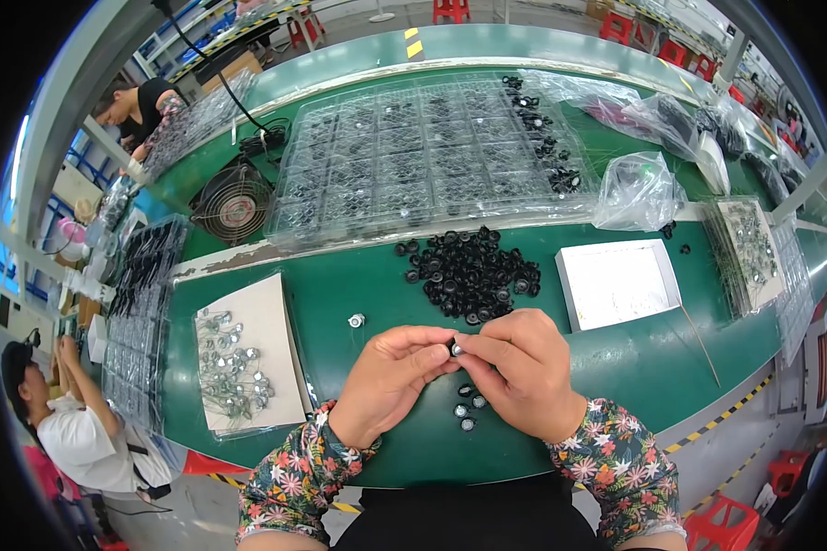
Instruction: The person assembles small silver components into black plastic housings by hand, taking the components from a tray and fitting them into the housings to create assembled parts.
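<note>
My left hand (390, 376) and my right hand (524, 367) meet at the middle of the green bench, both closed in a pinch. Between their fingertips is a small black round part with a silvery piece (457, 349) in it; the fingers cover most of it. Just below lie several black round parts with silvery centres (467, 409). A single silvery round piece (356, 320) rests left of my fingers. Beyond my hands spreads a heap of black ring-shaped parts (473, 275).
Thin-wired silvery pieces (234, 367) lie on cardboard at the left. At the right stand an open white box (616, 280) and another wired batch (752, 243). Behind are clear compartment trays (413, 147), a small fan (234, 207) and a plastic bag (640, 193). Two people work at the left.
</note>
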Demonstrator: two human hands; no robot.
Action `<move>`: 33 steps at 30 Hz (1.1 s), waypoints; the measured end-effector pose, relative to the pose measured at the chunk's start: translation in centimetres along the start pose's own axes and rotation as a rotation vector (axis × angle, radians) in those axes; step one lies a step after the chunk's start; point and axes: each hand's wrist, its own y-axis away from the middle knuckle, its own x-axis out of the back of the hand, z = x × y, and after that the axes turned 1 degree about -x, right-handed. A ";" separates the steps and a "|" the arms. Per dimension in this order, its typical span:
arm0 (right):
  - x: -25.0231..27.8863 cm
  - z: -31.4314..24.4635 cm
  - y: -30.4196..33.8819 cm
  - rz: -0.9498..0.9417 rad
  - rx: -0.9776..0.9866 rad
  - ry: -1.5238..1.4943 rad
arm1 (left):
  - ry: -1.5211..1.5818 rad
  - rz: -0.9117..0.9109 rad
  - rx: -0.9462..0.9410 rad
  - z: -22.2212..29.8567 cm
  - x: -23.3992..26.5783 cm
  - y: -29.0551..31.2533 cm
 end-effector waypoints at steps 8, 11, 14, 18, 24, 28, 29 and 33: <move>0.2 -0.4 -0.1 0.003 -0.030 -0.021 | -0.088 0.008 -0.002 0.3 -0.2 0.2; 0.1 -0.3 0.0 0.008 -0.053 -0.041 | -0.118 -0.015 -0.041 0.4 -0.5 0.2; 0.2 -0.4 -0.1 -0.008 -0.066 -0.049 | -0.138 -0.016 -0.050 0.4 -0.3 0.2; 0.4 -0.5 -0.1 -0.012 -0.077 -0.062 | -0.118 -0.037 -0.045 0.5 -0.4 0.1; 0.2 -0.4 -0.1 -0.007 -0.089 -0.075 | -0.158 -0.028 -0.067 0.3 -0.4 0.1; 0.2 -0.5 -0.2 0.000 -0.051 -0.056 | -0.337 -0.010 -0.087 0.7 -0.6 0.2; 0.3 -0.4 -0.2 0.003 -0.035 -0.048 | -0.337 -0.011 -0.087 0.7 -0.7 0.2; 0.3 -0.4 -0.3 0.010 0.009 -0.043 | -0.418 0.002 -0.151 0.8 -1.3 0.5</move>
